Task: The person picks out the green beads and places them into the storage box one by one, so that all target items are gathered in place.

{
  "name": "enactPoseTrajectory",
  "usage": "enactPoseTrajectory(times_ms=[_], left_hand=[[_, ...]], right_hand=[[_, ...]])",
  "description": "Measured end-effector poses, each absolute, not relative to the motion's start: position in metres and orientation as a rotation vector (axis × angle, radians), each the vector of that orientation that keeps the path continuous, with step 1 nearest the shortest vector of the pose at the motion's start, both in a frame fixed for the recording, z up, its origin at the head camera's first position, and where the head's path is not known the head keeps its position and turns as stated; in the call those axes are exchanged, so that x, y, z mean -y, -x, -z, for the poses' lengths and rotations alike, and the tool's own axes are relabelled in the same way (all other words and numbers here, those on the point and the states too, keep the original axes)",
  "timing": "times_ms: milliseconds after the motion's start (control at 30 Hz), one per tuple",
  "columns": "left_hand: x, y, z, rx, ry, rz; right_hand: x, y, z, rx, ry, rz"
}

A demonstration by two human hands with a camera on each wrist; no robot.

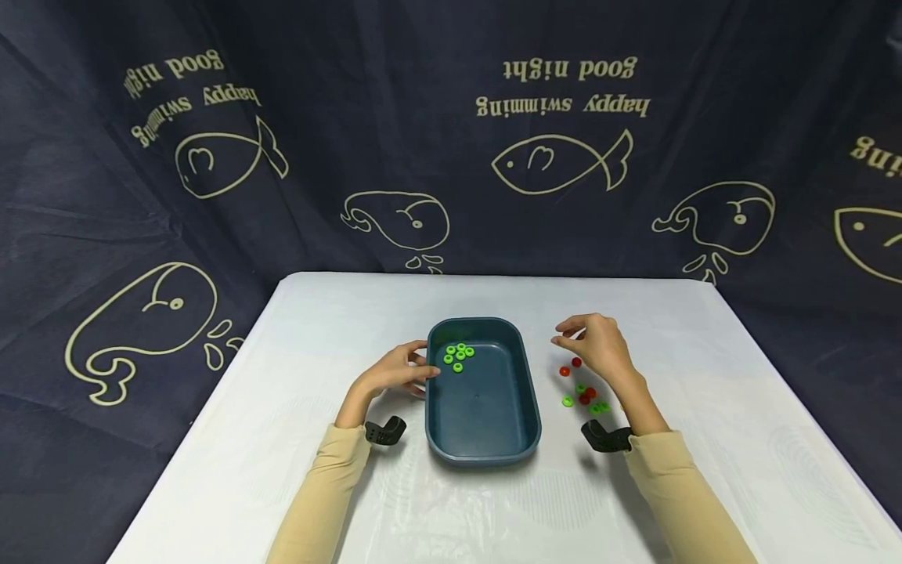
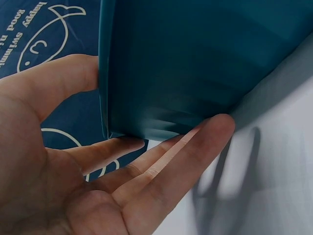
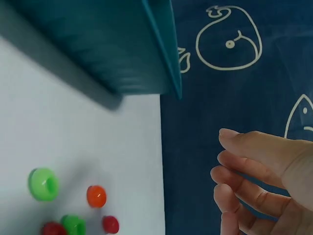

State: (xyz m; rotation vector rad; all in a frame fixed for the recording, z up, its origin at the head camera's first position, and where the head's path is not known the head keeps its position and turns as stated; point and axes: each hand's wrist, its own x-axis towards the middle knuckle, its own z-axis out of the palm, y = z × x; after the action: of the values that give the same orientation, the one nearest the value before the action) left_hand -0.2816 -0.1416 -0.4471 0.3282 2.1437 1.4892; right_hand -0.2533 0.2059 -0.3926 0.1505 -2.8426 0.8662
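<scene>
1. A dark blue tray (image 1: 482, 407) sits on a white surface (image 1: 338, 329). The person's left grip (image 1: 395, 370) pinches its left wall, with thumb over the rim and fingers outside. A hard pull there could drag or tip the tray.
2. Six green beads (image 1: 461, 356) cluster in the tray's far left part, near that thumb. If the thumb dipped inward, it could scatter them.
3. The right grip (image 1: 595, 341) hovers just right of the tray, thumb and fingertips slightly apart, nothing visible between them. Beads this small could slip from a loose pinch.
4. Red beads (image 1: 576, 362), orange beads (image 1: 564, 371) and loose green beads (image 1: 568, 401) lie mixed, right of the tray. Crowding could make fingers catch the wrong colour or nudge a neighbour away.
5. A black strap (image 1: 604, 439) on the right wrist hangs near these beads; a lowered arm could sweep them aside.
</scene>
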Motion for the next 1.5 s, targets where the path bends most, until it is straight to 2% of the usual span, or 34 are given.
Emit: enactPoseTrajectory(times_ms=[967,1500], left_hand=[[0.142,0.281,0.443,-2.131,-0.321,-1.489],[0.142,0.281,0.443,-2.138,-0.326,-1.486]], right_hand=[[-0.237,0.233,0.435,2.920,0.005,-0.854],[-0.241,0.227,0.456,2.968,-0.048,-0.897]])
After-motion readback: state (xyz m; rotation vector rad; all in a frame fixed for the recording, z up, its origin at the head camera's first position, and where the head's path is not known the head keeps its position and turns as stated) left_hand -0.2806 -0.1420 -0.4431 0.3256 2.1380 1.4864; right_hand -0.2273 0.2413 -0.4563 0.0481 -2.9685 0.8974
